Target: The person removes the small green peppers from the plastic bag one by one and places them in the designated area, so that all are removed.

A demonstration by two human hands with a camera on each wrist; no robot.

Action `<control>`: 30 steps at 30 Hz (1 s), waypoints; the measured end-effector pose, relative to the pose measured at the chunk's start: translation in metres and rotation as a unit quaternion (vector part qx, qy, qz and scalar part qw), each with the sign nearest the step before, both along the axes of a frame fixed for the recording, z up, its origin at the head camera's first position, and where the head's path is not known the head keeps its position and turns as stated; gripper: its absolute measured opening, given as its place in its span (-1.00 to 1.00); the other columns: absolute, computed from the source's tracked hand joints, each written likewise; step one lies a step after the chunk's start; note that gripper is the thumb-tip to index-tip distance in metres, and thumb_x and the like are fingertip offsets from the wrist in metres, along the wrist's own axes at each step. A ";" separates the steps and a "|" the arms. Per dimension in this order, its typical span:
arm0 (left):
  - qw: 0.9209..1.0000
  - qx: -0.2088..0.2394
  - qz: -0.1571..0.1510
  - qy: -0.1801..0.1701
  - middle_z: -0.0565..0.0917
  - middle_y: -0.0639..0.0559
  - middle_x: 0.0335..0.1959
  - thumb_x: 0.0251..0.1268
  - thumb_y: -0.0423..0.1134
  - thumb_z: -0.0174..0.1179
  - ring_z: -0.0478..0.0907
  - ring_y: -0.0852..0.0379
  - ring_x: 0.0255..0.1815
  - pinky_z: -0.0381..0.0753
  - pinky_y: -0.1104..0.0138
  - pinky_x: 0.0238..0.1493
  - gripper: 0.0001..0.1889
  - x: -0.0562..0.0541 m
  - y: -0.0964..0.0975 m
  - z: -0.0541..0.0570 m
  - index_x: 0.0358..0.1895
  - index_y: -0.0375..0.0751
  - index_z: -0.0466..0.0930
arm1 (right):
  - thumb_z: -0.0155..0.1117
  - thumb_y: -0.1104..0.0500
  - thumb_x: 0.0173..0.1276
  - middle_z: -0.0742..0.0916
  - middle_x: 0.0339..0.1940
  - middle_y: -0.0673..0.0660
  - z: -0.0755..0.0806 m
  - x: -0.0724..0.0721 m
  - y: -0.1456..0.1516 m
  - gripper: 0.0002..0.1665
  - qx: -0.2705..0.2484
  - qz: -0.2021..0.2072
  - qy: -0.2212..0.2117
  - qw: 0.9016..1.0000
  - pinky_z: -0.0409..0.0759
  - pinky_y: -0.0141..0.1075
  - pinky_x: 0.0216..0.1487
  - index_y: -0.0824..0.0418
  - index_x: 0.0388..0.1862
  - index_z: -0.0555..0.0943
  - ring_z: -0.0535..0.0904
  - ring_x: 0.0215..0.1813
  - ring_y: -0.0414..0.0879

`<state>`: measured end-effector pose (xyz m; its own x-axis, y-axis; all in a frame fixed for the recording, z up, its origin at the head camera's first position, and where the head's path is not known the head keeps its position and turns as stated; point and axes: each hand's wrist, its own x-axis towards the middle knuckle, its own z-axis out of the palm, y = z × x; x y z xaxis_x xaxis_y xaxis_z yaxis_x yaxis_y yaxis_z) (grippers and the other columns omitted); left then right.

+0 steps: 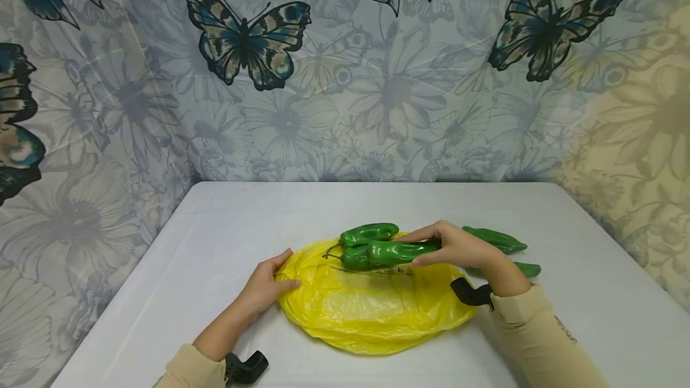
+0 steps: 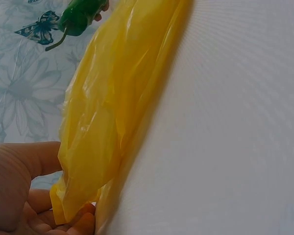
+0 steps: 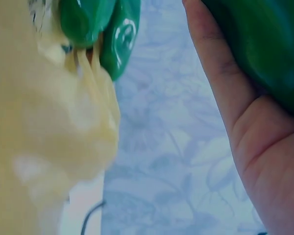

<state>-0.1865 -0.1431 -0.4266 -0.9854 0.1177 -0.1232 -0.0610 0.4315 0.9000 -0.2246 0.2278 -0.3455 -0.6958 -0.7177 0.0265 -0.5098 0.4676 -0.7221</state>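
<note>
A yellow plastic bag (image 1: 372,316) lies flat on the table. At its left edge my left hand (image 1: 266,283) holds the plastic between thumb and fingers, as the left wrist view shows the bag's edge (image 2: 63,210) in the grasp. My right hand (image 1: 458,250) grips a long green pepper (image 1: 401,252) above the bag; the same pepper (image 3: 269,44) fills the palm in the right wrist view. Beside it, a second pepper (image 1: 354,258) and a third pepper (image 1: 369,233) are by the bag's far side, stems pointing left. The held pepper partly covers the second one.
Two more green peppers lie right of the bag, one farther back (image 1: 496,238) and one nearer (image 1: 528,269), partly hidden by the right hand and wrist. The white table (image 1: 242,214) meets a butterfly-patterned backdrop (image 1: 388,100) at its back edge.
</note>
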 end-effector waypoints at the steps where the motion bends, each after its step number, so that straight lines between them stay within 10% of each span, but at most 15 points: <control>1: 1.000 -0.002 0.000 0.000 0.21 -0.14 0.43 0.09 -0.36 0.27 0.06 -0.13 0.47 0.06 0.00 0.45 -0.26 0.000 0.000 0.000 0.38 -0.32 0.18 | 0.32 0.05 0.20 0.61 0.18 0.15 0.001 0.001 0.004 -0.47 -0.002 -0.003 0.004 1.000 0.50 -0.47 -0.06 0.12 0.17 0.55 0.54 0.08 -0.33; 6: 1.000 -0.004 -0.001 0.003 0.21 -0.14 0.43 0.09 -0.36 0.27 0.06 -0.13 0.47 0.05 0.00 0.45 -0.26 -0.001 -0.001 0.000 0.38 -0.33 0.17 | 0.29 0.14 0.23 0.59 0.15 0.36 0.003 0.005 0.021 -0.47 -0.015 -0.019 -0.003 1.000 0.40 -0.42 -0.50 0.26 0.18 0.52 0.09 -0.66 -0.42; 9: 1.000 -0.004 -0.002 0.002 0.21 -0.14 0.43 0.10 -0.37 0.27 0.06 -0.13 0.47 0.05 0.00 0.45 -0.26 -0.001 -0.001 0.001 0.38 -0.33 0.17 | 0.28 0.17 0.23 0.57 0.15 0.39 0.002 0.007 0.030 -0.47 -0.023 -0.027 -0.007 0.999 0.50 -0.47 -0.41 0.31 0.18 0.51 0.35 -0.53 -0.54; 13: 1.000 -0.006 0.000 0.003 0.21 -0.14 0.43 0.10 -0.37 0.27 0.06 -0.13 0.47 0.06 0.00 0.45 -0.26 -0.001 0.000 0.001 0.38 -0.33 0.17 | 0.29 0.15 0.23 0.58 0.17 0.32 0.001 0.010 0.040 -0.47 -0.027 -0.042 -0.003 0.999 0.53 -0.55 -0.01 0.26 0.18 0.52 0.43 0.12 -0.54; 23: 1.000 -0.004 0.000 0.003 0.22 -0.14 0.43 0.10 -0.36 0.27 0.07 -0.13 0.47 0.07 0.00 0.44 -0.26 -0.001 0.000 0.001 0.38 -0.32 0.18 | 0.32 0.16 0.20 0.63 0.10 -0.20 -0.002 0.021 0.067 -0.50 -0.022 -0.088 0.033 0.995 0.55 -0.46 -0.24 0.19 0.15 0.56 0.53 -0.07 -0.41; 30: 1.000 -0.007 -0.001 0.005 0.23 -0.15 0.42 0.09 -0.36 0.27 0.08 -0.13 0.47 0.07 0.00 0.44 -0.27 0.000 0.000 0.000 0.37 -0.34 0.18 | 0.35 0.09 0.17 0.69 0.04 0.11 -0.004 0.032 0.082 -0.50 0.018 -0.142 0.042 0.989 0.46 -0.55 -0.12 0.10 0.13 0.59 0.44 -0.02 -0.50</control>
